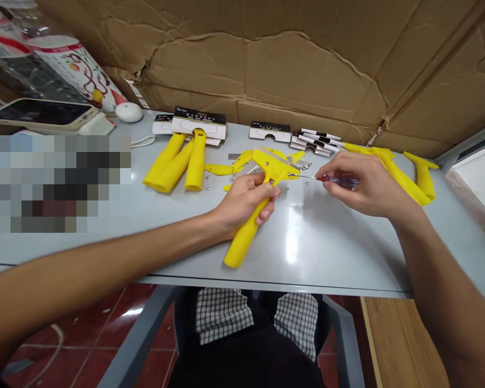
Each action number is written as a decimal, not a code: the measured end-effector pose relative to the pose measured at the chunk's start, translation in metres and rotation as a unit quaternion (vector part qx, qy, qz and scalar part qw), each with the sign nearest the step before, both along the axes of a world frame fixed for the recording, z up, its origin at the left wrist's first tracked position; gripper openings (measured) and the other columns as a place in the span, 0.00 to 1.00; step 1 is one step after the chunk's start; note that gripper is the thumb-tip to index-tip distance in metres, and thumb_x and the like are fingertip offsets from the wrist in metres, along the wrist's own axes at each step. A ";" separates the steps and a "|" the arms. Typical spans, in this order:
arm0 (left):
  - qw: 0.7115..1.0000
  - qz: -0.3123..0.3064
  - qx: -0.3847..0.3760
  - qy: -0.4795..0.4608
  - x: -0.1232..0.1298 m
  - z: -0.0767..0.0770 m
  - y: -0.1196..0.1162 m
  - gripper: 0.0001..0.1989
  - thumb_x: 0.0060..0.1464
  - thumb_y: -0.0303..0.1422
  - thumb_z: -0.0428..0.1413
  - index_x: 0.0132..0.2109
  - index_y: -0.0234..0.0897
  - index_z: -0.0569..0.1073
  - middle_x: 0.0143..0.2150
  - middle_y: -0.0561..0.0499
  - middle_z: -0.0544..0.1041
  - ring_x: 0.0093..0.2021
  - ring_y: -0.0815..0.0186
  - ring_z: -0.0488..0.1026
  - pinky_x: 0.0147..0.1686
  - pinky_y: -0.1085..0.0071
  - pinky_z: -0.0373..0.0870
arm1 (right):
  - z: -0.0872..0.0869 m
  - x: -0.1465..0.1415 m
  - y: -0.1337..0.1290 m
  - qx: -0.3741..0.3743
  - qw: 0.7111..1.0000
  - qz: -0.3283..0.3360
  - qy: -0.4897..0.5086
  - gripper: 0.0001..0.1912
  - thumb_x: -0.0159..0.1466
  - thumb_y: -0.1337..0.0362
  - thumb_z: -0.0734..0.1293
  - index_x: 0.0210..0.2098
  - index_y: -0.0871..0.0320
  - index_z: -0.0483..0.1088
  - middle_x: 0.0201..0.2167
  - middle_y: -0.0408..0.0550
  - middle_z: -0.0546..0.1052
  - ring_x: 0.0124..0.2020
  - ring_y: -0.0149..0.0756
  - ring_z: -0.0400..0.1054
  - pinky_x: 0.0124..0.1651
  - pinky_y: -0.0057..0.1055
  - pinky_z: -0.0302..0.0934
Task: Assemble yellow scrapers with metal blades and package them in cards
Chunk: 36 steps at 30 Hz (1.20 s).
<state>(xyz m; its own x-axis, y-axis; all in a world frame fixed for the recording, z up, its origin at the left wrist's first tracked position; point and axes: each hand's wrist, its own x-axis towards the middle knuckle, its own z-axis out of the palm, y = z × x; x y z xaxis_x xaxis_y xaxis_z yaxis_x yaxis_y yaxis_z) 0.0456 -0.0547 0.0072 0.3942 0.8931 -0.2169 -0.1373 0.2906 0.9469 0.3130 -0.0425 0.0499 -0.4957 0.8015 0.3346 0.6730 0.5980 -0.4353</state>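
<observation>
My left hand (pixel 248 199) is wrapped round the handle of a yellow scraper (pixel 244 237), which slants up and away over the table. A metal blade edge shows along the top of its wide head. In my right hand (pixel 358 180) is a screwdriver (pixel 341 181) with a clear, reddish handle. Its thin shaft points left, and the tip meets a screw at the right corner of the scraper head. Behind the head lie loose yellow plastic pieces (pixel 218 170), metal blades and small screws, partly hidden by the scraper.
Yellow handles with black-and-white cards (pixel 200 121) lie left of centre. More cards (pixel 270 131) stand near the cardboard wall (pixel 267 70). Further yellow scrapers (pixel 424 178) rest at the right. A phone (pixel 44 114), white mouse (pixel 129 112) and bottles (pixel 60 54) are at the left, near a blurred patch.
</observation>
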 end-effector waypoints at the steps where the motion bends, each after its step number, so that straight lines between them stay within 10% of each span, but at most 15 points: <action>1: 1.000 0.001 -0.001 -0.002 0.000 0.000 0.000 0.09 0.53 0.32 0.63 0.32 0.39 0.69 0.15 0.58 0.67 0.13 0.75 0.58 0.13 0.78 0.55 | 0.000 0.000 0.000 0.000 1.000 0.002 0.001 0.07 0.67 0.61 0.70 0.40 0.48 0.82 0.35 0.46 0.81 0.34 0.41 0.73 0.38 0.42 0.68; 36: 0.999 0.016 0.013 0.049 0.005 -0.002 -0.004 0.05 0.53 0.29 0.59 0.34 0.39 0.69 0.14 0.59 0.66 0.12 0.74 0.57 0.12 0.77 0.55 | -0.003 -0.022 -0.021 0.304 0.951 0.013 0.047 0.08 0.70 0.67 0.74 0.41 0.50 0.71 0.34 0.42 0.80 0.32 0.37 0.76 0.33 0.36 0.72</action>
<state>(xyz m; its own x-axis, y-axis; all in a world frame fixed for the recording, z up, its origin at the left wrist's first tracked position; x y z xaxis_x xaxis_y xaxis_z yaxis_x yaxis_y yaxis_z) 0.0505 -0.0585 0.0049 0.3438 0.9106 -0.2292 -0.0530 0.2625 0.9635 0.2911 -0.0633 0.0471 -0.4583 0.4337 0.7758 0.6299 0.7743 -0.0607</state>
